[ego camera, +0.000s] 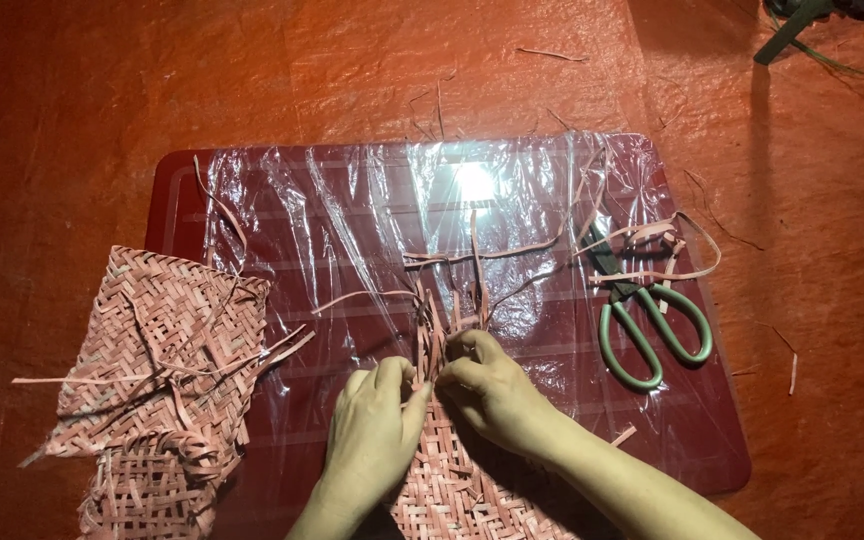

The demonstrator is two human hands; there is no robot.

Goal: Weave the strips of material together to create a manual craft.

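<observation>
Both hands, left hand (372, 420) & right hand (487, 385), pinch pink strips (432, 340) on the woven mat (452, 490). Best to pull each strip snug, w/ scissors (642, 320) kept near.

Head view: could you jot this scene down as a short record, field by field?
Left hand: pinching pink strips at the edge of the woven piece
Right hand: gripping the same loose strips
Surface: dark red board under clear plastic film
Left of the hands: finished woven mats
Right of the hands: green-handled scissors, untouched
Ground: orange sheet
</observation>
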